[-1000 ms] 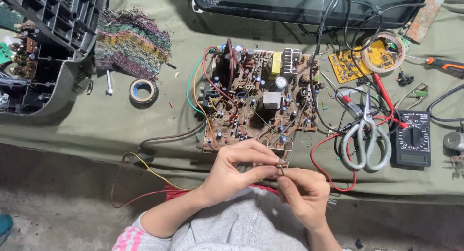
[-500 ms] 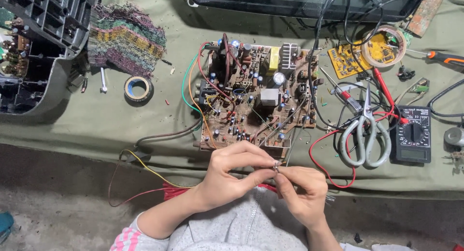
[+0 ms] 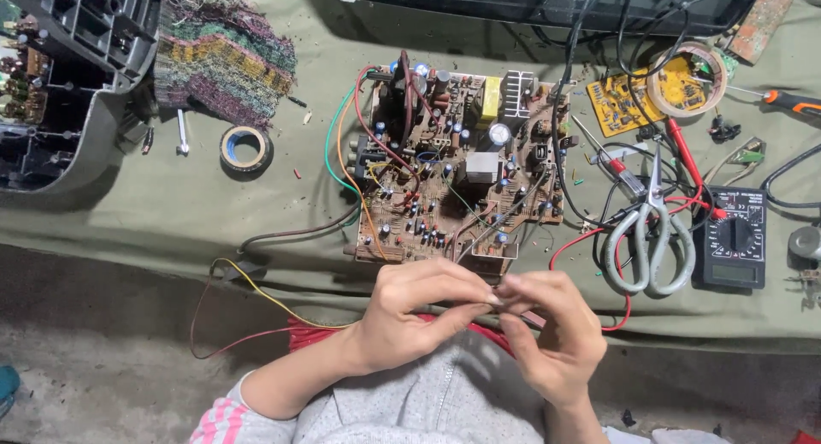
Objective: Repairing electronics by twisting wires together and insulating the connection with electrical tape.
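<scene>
my left hand (image 3: pixel 419 311) and my right hand (image 3: pixel 547 337) meet fingertip to fingertip just below the near edge of the circuit board (image 3: pixel 453 166), pinching something too small to make out. the board is brown and lies flat on the green cloth, component side up, crowded with capacitors, a yellow block, a finned heat sink and loops of red, green and orange wire. its near edge sits just above my fingers.
</scene>
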